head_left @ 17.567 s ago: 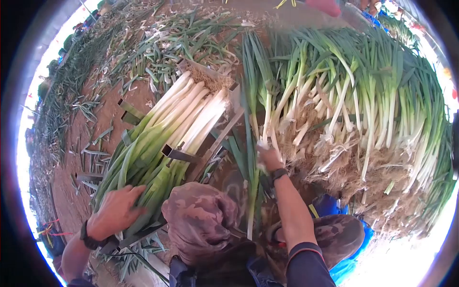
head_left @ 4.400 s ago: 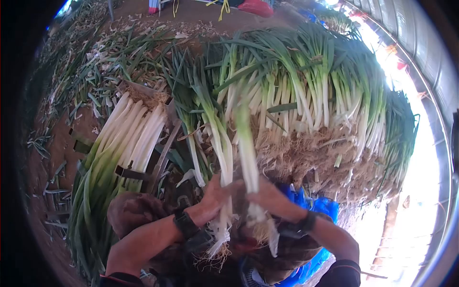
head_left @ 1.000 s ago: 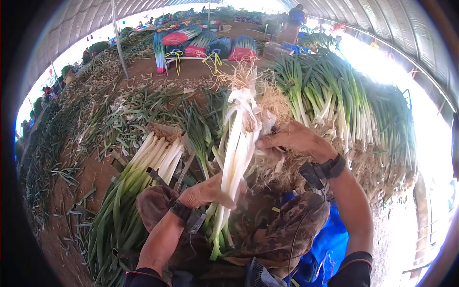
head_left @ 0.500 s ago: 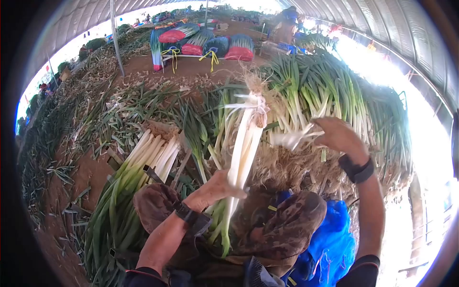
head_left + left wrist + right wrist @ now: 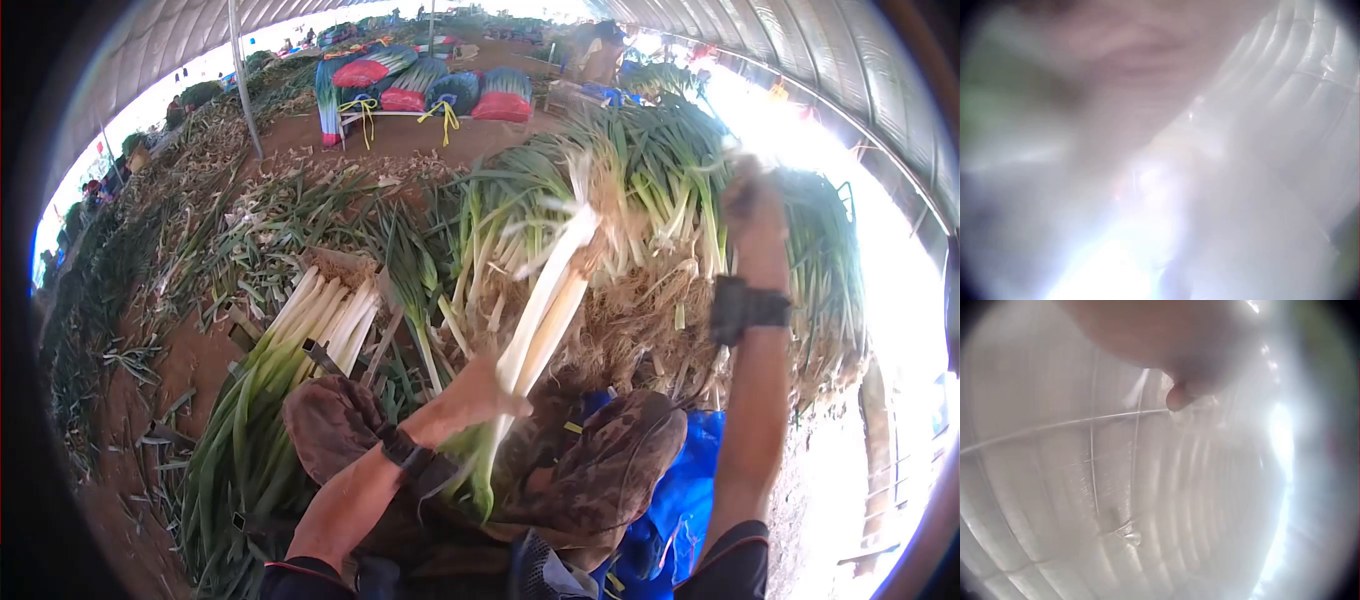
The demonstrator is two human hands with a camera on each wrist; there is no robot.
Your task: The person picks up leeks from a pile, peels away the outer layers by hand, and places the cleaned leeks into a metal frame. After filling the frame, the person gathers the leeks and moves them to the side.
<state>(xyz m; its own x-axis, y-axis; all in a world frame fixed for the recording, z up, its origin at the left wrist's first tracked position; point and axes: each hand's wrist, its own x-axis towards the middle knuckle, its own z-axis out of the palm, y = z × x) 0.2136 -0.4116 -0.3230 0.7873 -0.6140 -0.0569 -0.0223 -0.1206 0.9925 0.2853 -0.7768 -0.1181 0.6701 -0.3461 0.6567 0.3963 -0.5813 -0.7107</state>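
In the head view, the left hand [image 5: 470,398] grips a few long leeks [image 5: 545,320] around their lower stalks, roots tilted up and away to the right, green ends down over the lap. Raised to the right above the leek pile, the right hand [image 5: 755,215] is blurred, its fingers curled with a pale scrap of leek skin [image 5: 742,158] at their tips. The left wrist view shows only a blurred part of the left hand [image 5: 1141,75]. In the right wrist view, a thumb tip shows below the blurred right hand [image 5: 1160,337], beside a whitish strip [image 5: 1138,390].
Trimmed leeks [image 5: 290,350] lie in a metal frame at the left. A large pile of rooted leeks [image 5: 690,190] spreads at the right. Leaf scraps [image 5: 270,235] cover the ground, bagged leeks [image 5: 500,97] stand behind, and blue plastic [image 5: 680,500] lies beside the right knee.
The right hand has moved from the leeks' root end out to the right and up, carrying loosened skin. The held leeks lean further right, still in the left hand; the view has tilted up since earlier.
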